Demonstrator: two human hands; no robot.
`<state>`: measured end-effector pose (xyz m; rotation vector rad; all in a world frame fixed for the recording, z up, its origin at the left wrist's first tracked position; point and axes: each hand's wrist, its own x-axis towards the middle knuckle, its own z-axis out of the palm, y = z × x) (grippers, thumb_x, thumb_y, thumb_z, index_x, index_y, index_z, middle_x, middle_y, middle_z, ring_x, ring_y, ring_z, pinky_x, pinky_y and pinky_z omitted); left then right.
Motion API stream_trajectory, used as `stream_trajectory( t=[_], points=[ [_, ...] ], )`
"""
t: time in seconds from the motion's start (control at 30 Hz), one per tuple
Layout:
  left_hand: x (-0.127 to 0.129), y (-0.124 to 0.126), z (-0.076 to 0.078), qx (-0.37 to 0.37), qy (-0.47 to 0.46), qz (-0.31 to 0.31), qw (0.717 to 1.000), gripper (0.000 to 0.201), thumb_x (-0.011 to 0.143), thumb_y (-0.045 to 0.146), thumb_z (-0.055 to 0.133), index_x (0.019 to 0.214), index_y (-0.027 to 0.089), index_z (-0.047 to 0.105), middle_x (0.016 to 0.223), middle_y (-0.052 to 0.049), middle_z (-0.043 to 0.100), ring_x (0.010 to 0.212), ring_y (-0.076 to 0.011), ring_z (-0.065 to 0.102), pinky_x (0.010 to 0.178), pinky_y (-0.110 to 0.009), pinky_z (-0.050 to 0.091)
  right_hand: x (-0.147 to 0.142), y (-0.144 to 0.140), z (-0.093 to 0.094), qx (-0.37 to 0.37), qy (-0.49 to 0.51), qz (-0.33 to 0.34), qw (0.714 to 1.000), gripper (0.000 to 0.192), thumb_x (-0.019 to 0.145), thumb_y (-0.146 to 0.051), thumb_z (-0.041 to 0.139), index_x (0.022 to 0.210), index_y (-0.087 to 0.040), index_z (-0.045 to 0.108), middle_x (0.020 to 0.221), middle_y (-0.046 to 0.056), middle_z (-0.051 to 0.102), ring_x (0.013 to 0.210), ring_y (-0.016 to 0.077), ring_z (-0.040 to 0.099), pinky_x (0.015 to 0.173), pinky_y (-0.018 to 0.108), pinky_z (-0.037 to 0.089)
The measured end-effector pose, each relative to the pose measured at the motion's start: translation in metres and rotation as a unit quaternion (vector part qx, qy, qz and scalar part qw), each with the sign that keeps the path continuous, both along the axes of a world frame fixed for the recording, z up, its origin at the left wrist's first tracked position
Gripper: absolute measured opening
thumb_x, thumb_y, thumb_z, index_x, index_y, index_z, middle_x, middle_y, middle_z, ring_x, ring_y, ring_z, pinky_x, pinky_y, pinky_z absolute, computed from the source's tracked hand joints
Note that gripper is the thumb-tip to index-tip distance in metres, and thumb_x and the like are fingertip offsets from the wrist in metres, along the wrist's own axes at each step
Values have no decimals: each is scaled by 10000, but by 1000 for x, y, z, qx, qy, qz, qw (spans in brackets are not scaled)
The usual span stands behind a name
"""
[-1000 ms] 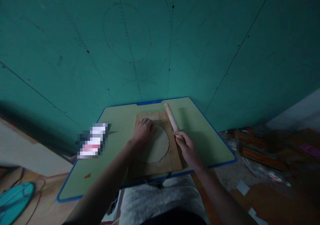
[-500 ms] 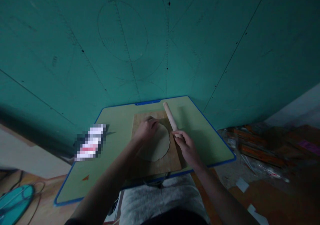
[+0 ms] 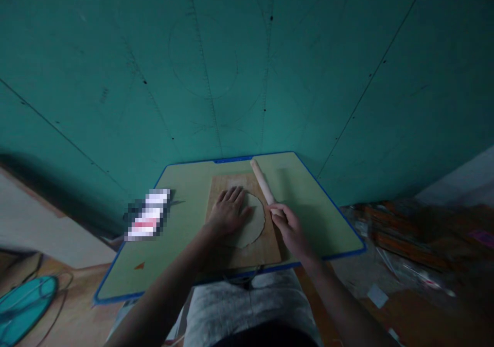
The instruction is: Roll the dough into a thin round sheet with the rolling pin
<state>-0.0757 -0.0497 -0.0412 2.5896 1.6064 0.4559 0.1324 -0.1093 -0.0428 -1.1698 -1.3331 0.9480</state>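
One rolling pin (image 3: 263, 183), long axis running away from the person, far end leaning left and pointing at the green wall (image 3: 309, 79), near the table's back edge. Pin sits along the right side of the wooden board (image 3: 266, 253); can't tell if it touches. Pin looks pale, straight, slim, plain. Dough (image 3: 253, 227) is a thin, pale, roughly round sheet, right edge slightly ragged, left part hidden by a hand. Dough lies flat on the board; board on the light green table (image 3: 320, 208) with blue edging, its longer side running away from the person. Left hand (image 3: 230, 211) palm down over the dough, fingers a bit spread and pointing wallward, thumb out to the right. Right hand (image 3: 288, 226) wrapped round the pin's near end, beside the board's right edge. Hands apart, dough's right part between them. Forearms reach forward, angling inward.
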Motion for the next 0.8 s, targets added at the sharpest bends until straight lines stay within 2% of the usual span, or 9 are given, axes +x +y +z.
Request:
stream_trajectory(
  t=[0.13,0.2,0.27,0.33,0.4,0.5,0.6,0.67,0.8],
  points=[
    [-17,-1,-1,-2,-37,51,998,560,990,467,478,1447,144,477,1549,-190,443,1484,-334,329,1199,-559,261,1,4,-4,-27,81,28,996,310,785,-447,662,1030,-257,654,1074,40,738,1051,280,672,964,458,507],
    [-33,-8,-2,5,-54,92,994,557,1013,445,422,1457,110,454,1546,-220,433,1485,-345,322,1184,-574,290,4,8,-6,-41,161,28,986,375,769,-450,705,1090,-271,632,1096,41,730,1041,282,700,958,480,527],
    [-48,-21,-5,9,-90,127,988,542,1028,435,385,1471,127,436,1555,-212,424,1481,-328,338,1165,-549,347,8,10,-7,-45,218,14,975,450,751,-438,742,1157,-287,622,1078,40,732,1014,281,719,971,501,530],
    [-57,-36,-10,-5,-185,154,971,519,1020,447,412,1459,174,457,1564,-175,424,1465,-301,377,1154,-501,388,10,12,-4,-55,239,10,970,499,723,-423,779,1181,-285,636,1046,47,748,1002,285,722,996,521,517],
    [-60,-50,-16,-24,-292,172,941,491,1008,451,439,1423,194,494,1543,-155,461,1437,-285,426,1151,-466,405,9,13,-1,-63,244,17,968,490,693,-422,807,1139,-270,674,1037,55,760,1022,293,715,1021,523,503],
    [-59,-58,-17,-17,-369,181,911,440,997,404,439,1382,202,506,1461,-151,554,1369,-275,515,1107,-458,459,4,12,4,-65,229,29,971,458,693,-436,811,1102,-260,706,1061,63,764,1041,290,703,1010,497,508],
    [-72,-53,-6,37,-429,175,885,356,928,309,479,1258,201,556,1312,-144,657,1224,-269,636,1027,-458,528,4,8,6,-63,193,32,979,473,732,-469,780,1145,-252,700,1076,79,756,899,259,715,861,449,563],
    [-88,-46,7,67,-454,172,872,329,859,234,461,1164,195,577,1230,-137,683,1171,-261,664,1006,-465,542,11,8,9,-59,157,36,985,471,767,-495,746,1162,-243,695,993,74,757,755,222,697,739,404,571],
    [-113,-36,34,100,-458,164,868,453,698,148,433,1119,215,588,1248,-106,650,1239,-255,610,1023,-482,528,31,17,22,-45,4,98,994,375,826,-487,673,1079,-215,722,817,50,741,659,209,673,638,350,562]
  ],
)
